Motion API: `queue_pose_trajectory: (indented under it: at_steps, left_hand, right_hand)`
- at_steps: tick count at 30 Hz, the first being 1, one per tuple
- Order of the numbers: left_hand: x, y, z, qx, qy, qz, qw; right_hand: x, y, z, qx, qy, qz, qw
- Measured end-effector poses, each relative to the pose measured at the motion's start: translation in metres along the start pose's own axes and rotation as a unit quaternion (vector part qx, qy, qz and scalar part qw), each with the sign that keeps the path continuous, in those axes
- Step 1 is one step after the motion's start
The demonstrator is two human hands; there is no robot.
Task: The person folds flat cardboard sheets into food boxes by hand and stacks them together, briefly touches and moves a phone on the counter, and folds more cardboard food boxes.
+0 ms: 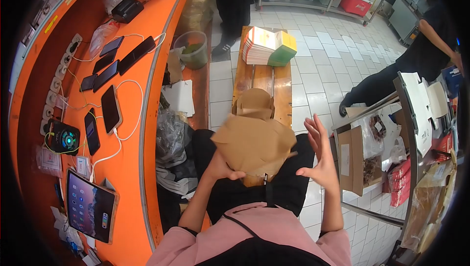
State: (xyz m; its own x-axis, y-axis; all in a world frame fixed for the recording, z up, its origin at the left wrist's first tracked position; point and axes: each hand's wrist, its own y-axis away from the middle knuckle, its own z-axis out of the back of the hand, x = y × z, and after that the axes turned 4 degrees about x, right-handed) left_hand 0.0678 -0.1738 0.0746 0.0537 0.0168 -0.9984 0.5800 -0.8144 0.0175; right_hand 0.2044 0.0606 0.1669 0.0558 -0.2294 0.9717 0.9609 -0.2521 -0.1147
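A brown kraft cardboard food box [254, 141], partly folded and slightly blurred, is held above my lap. My left hand [221, 167] grips its lower left side, the thumb on the near edge and the other fingers hidden beneath. Off the box's right side, my right hand [319, 156] is raised with fingers spread and nothing in it. Just beyond the box, more brown cardboard pieces [252, 100] lie on a narrow wooden bench [282, 82]. Farther along the bench stands a stack of white-and-orange and green printed cartons [267, 43].
On my left runs an orange counter [129, 153] with several phones, cables and a tablet [90, 207]. A clear bucket [192, 50] stands beyond its edge. To the right is a metal rack [369, 217] with cardboard boxes. Two people in dark clothes stand nearby.
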Motion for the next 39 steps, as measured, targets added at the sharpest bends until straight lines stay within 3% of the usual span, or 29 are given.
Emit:
queue_pose_trajectory:
  at_steps: [2, 4, 6, 9, 12, 14, 16, 20, 22, 23, 25, 28, 31, 37, 39]
  left_hand:
    - [-0.016, -0.015, -0.021, 0.038, -0.011, -0.129, 0.991]
    - [-0.021, -0.017, -0.033, 0.068, -0.043, -0.117, 0.990]
    - [-0.022, -0.015, -0.034, 0.092, -0.074, -0.107, 0.987]
    - [-0.017, -0.010, -0.033, 0.056, -0.015, -0.065, 0.996]
    - [-0.007, -0.020, -0.024, 0.037, -0.077, -0.067, 0.994]
    - [-0.009, -0.046, -0.002, -0.061, -0.137, -0.162, 0.975]
    - [-0.013, -0.070, 0.015, -0.222, -0.200, -0.124, 0.946]
    - [0.009, -0.105, 0.025, -0.232, -0.293, -0.030, 0.927]
    - [0.022, -0.113, 0.028, -0.223, -0.368, -0.007, 0.903]
    - [0.023, -0.114, 0.028, -0.225, -0.369, -0.010, 0.902]
    - [0.016, -0.109, 0.022, -0.233, -0.387, 0.016, 0.892]
    - [0.031, -0.112, 0.020, -0.256, -0.406, -0.022, 0.877]
    - [0.029, -0.109, 0.019, -0.258, -0.384, -0.032, 0.886]
    - [0.020, -0.102, 0.025, -0.204, -0.350, -0.057, 0.913]
    - [0.022, -0.105, 0.022, -0.209, -0.360, -0.050, 0.908]
  right_hand:
    - [0.015, -0.012, 0.005, 0.027, 0.032, 0.001, 0.999]
    - [0.021, -0.022, 0.003, 0.196, -0.046, -0.082, 0.976]
    - [0.013, -0.020, 0.001, 0.231, 0.036, -0.034, 0.972]
    - [0.010, -0.018, -0.003, 0.221, 0.107, -0.021, 0.969]
    - [0.006, -0.024, -0.004, 0.135, 0.066, -0.088, 0.985]
    - [0.019, -0.043, 0.002, 0.066, 0.046, -0.053, 0.995]
    - [0.016, -0.067, 0.006, 0.012, 0.072, -0.031, 0.997]
    - [0.001, -0.116, -0.022, 0.031, 0.084, 0.028, 0.996]
    - [-0.023, -0.133, -0.036, 0.062, 0.314, 0.062, 0.945]
    - [-0.026, -0.136, -0.039, 0.061, 0.315, 0.065, 0.945]
    - [-0.026, -0.137, -0.047, 0.124, 0.448, -0.073, 0.882]
    - [-0.020, -0.143, -0.057, 0.163, 0.493, -0.137, 0.843]
    - [-0.024, -0.148, -0.065, 0.189, 0.562, -0.124, 0.796]
    - [-0.025, -0.163, -0.067, 0.253, 0.568, -0.196, 0.758]
    - [-0.026, -0.166, -0.068, 0.252, 0.581, -0.175, 0.754]
